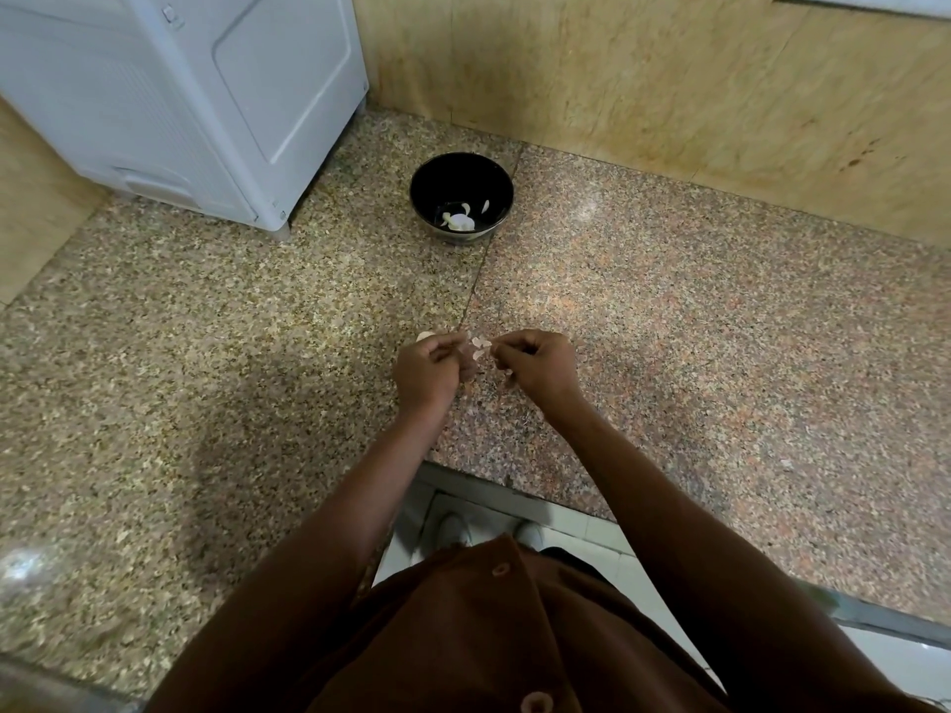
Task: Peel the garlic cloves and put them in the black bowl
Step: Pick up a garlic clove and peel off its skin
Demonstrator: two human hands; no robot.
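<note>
A black bowl (461,183) stands on the speckled stone counter (669,311) near the back wall, with several peeled white garlic cloves (459,220) in its bottom. Both hands hover over the counter's middle, well in front of the bowl. My left hand (428,370) has its fingers curled round something I cannot make out, probably a clove. My right hand (535,363) pinches a thin bit of garlic skin. Pale bits of garlic skin (481,343) lie or hang between the two hands. One pale piece (425,336) lies just behind my left hand.
A white appliance (206,95) stands at the back left of the counter. A marbled wall (669,79) closes the back. The counter's front edge (514,494) runs just below my forearms, with floor tiles and shoes beneath.
</note>
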